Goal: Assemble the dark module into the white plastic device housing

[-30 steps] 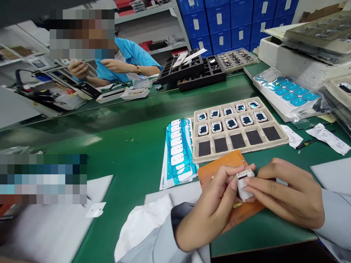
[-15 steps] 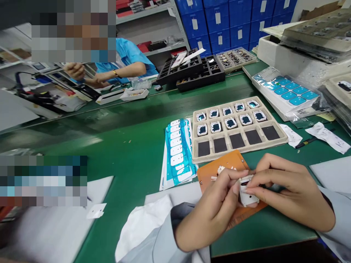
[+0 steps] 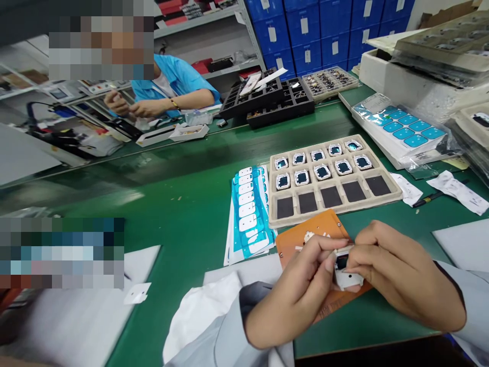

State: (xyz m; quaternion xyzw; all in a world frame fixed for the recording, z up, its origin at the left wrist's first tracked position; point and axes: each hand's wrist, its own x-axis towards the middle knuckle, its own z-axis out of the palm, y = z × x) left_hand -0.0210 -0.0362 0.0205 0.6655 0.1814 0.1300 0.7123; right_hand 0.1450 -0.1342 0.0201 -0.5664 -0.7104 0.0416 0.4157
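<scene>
While my left hand (image 3: 296, 290) pinches a small white casing (image 3: 349, 281) by its left edge, my right hand (image 3: 405, 278) pinches it at the upper right, both above the orange plate (image 3: 293, 236). More of the casing's dark patch (image 3: 341, 261) shows than a second ago, so I judge its white face is being turned or eased back. Characters printed near the plate's lower edge and the white labels (image 3: 335, 48) on the blue bins (image 3: 336, 24) are too blurred to read.
</scene>
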